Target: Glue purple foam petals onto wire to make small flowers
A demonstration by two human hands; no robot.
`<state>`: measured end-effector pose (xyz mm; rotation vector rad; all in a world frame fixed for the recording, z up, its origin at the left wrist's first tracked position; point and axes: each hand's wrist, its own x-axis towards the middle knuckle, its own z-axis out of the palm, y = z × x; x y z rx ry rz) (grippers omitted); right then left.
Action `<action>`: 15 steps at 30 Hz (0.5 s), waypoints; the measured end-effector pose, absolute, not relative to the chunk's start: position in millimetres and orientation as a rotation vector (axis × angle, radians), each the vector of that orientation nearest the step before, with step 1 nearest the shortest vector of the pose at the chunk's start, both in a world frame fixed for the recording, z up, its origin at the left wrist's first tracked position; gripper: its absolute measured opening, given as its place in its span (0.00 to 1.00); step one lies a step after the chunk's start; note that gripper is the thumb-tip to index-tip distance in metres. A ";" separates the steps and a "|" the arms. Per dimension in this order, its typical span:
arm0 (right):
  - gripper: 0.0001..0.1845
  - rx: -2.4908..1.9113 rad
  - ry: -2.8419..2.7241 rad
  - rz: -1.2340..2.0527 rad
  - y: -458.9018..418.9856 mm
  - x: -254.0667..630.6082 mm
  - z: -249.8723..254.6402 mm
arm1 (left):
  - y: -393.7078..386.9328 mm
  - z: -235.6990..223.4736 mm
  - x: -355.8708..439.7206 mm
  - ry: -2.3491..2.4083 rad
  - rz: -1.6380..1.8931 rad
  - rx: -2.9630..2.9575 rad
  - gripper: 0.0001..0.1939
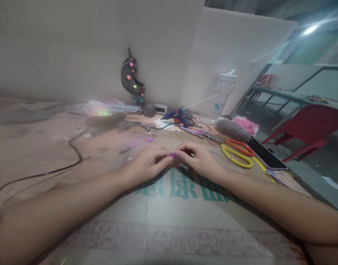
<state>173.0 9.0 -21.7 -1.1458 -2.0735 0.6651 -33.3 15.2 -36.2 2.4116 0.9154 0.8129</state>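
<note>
Between my two hands is a small purple piece (173,155), pinched from both sides; its exact kind is too small to make out. The thumb and fingers of my left hand (152,160) close on its left edge. My right hand (198,158) grips the right edge the same way. Both hands hover over a cardboard sheet (163,217) with green printed characters. Just beyond my left hand lie a purple flower-shaped cutout (149,138) and a flat purple scrap (133,142).
A blue glue gun (176,117) rests at the back beside a clear bottle (217,99). Orange-and-yellow-handled scissors (238,154), grey yarn (232,129) and a phone (264,154) lie right. A decorated grey crescent (129,77) leans against the wall. A black cable (77,154) crosses the left side.
</note>
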 end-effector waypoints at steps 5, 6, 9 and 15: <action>0.11 -1.174 -2.084 0.613 21.5 183.3 -12.3 | 14.2 -35.4 -33.4 1.008 0.827 2.417 0.16; 0.11 -1.202 -2.077 0.556 29.1 190.2 -8.9 | 14.1 -35.3 -33.4 1.023 0.834 2.409 0.16; 0.14 -1.295 -2.001 0.355 59.6 218.4 -1.1 | 14.6 -35.3 -33.3 1.037 0.850 2.395 0.16; 0.27 -1.546 -1.989 0.295 125.1 251.6 0.3 | 15.6 -36.4 -32.2 1.055 0.863 2.347 0.16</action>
